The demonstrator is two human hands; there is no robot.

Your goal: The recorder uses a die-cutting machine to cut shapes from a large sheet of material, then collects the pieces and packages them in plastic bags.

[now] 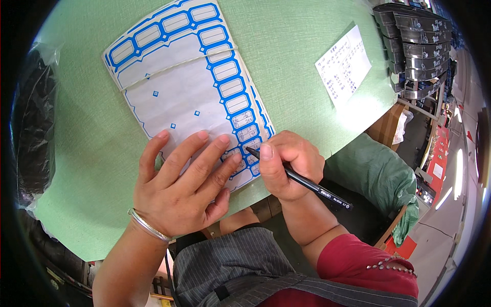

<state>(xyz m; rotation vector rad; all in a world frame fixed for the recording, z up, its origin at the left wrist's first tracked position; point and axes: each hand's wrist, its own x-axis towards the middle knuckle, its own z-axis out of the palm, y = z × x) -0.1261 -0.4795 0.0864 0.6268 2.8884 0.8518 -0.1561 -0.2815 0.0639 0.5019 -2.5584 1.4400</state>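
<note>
A stack of label sheets (174,97) with blue-framed white labels lies slanted on the green table, an elastic band stretched across its upper part. My left hand (189,179) rests on the lower part of the top sheet with its fingers spread and holds nothing. A black pen (307,184) is gripped in my right hand (294,163), its tip at a label in the right-hand column. Several labels near that tip carry handwriting; those higher up are blank. My left fingers partly cover the written labels at the bottom.
On the green table (286,56), a handwritten white note (343,66) lies to the right. Black labelled strips (419,46) are stacked beyond the table's right edge. A black plastic-wrapped bundle (36,128) sits at the left edge, and green cloth (376,176) hangs at lower right.
</note>
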